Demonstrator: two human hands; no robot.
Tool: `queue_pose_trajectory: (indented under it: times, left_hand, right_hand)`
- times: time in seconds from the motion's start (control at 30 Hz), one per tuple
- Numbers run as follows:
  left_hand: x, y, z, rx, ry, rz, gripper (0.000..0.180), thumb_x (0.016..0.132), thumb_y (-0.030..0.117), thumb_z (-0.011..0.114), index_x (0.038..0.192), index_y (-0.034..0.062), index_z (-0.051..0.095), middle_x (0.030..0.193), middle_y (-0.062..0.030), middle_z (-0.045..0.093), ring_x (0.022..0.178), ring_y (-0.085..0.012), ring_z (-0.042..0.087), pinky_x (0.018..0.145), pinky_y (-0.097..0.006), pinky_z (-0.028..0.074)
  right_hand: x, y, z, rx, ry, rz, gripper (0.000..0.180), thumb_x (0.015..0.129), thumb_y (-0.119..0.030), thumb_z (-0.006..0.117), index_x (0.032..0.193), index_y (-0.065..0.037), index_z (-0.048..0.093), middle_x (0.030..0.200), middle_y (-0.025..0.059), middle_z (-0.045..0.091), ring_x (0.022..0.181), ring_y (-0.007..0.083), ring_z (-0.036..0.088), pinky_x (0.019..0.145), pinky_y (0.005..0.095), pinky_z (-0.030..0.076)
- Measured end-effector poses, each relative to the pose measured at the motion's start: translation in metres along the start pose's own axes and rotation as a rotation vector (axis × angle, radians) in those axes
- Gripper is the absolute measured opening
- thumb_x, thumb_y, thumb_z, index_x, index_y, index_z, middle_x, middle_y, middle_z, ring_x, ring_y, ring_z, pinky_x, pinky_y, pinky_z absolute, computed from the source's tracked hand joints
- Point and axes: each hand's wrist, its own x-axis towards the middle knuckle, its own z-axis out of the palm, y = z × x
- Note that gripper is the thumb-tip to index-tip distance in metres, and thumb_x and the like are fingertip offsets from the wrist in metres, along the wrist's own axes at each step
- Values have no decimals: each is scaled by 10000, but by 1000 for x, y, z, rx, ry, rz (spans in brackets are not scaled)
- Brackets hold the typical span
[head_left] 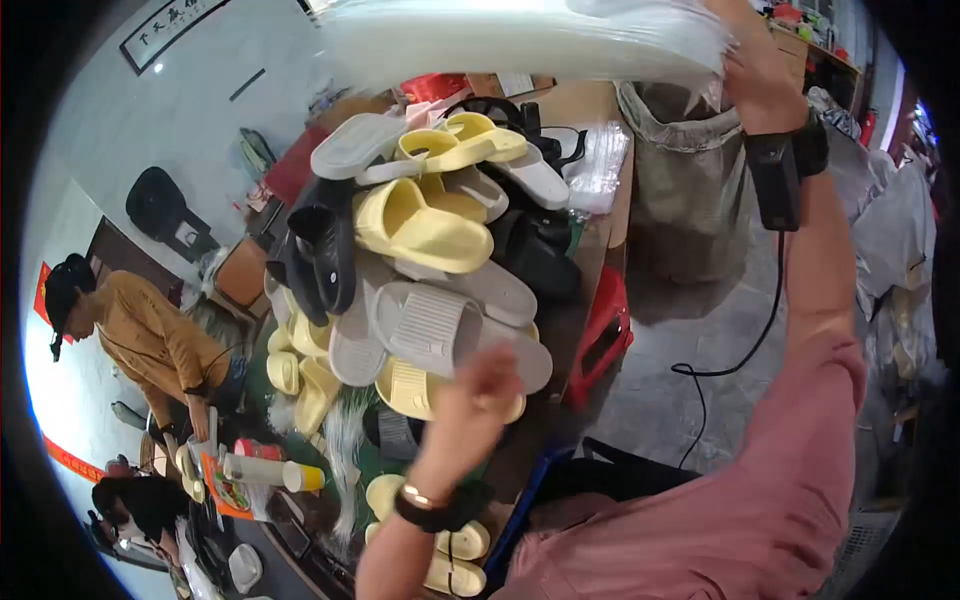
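My right hand (750, 80) is raised at the top right, gripping the end of a sheaf of clear plastic bags (520, 40) stretched across the top of the view. My left hand (480, 395) is smeared by motion, its fingers unclear, in front of a grey ribbed slipper (430, 325). Whether it touches any slipper cannot be made out. Around it rises a heap of slippers on the table, with a yellow slipper (420, 228) near the top, a black slipper (325, 255) at the left and a pale grey slipper (358, 146) at the far side.
A large grey sack (690, 190) stands beyond the table's right edge, near a red plastic stool (603, 335). A black cable (735, 370) hangs from my right wrist. At left, a person in a mustard top (165, 325) works near a yellow cup (303, 477).
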Motion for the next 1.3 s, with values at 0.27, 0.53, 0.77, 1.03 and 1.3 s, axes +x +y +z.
queue_pose_trajectory:
  times: [0.27, 0.53, 0.77, 1.03, 1.3]
  left_hand:
    - [-12, -110, 102, 811, -119, 321, 593, 779, 205, 713, 1318, 60, 515, 1258, -139, 550, 1105, -291, 546, 928, -415, 434]
    - [-36, -154, 114, 1006, -121, 385, 523, 866, 191, 592, 1375, 128, 489, 1435, -143, 448, 1299, -295, 450, 1051, -442, 377]
    - [-42, -157, 114, 928, -154, 272, 561, 865, 201, 575, 1412, 153, 464, 1507, -88, 378, 1333, -248, 418, 1046, -421, 371]
    - [-43, -159, 119, 887, -77, 253, 493, 852, 150, 604, 1338, 117, 532, 1447, -111, 453, 1191, -290, 532, 920, -454, 470]
    - [-41, -165, 109, 853, -164, 243, 549, 840, 240, 587, 1372, 130, 505, 1528, -71, 362, 1349, -222, 402, 1050, -427, 373]
  right_hand:
    - [-80, 125, 54, 656, 509, 991, 240, 805, -68, 652, 957, 116, 628, 866, 140, 653, 778, 240, 637, 693, 382, 510]
    - [-57, 198, 168, 568, 687, 1207, 200, 781, -103, 623, 897, 58, 651, 776, 121, 641, 609, 254, 592, 556, 399, 479]
    - [21, 212, 266, 618, 538, 1164, 284, 779, -159, 631, 942, 72, 662, 794, 143, 656, 669, 252, 634, 581, 412, 484]
    - [25, 227, 378, 939, 28, 1376, 572, 819, -448, 724, 1070, 63, 665, 987, 165, 675, 787, 266, 637, 688, 399, 517]
    - [-59, 259, 422, 848, -54, 1447, 540, 876, -365, 675, 1270, -9, 577, 1234, 161, 594, 993, 263, 617, 813, 364, 512]
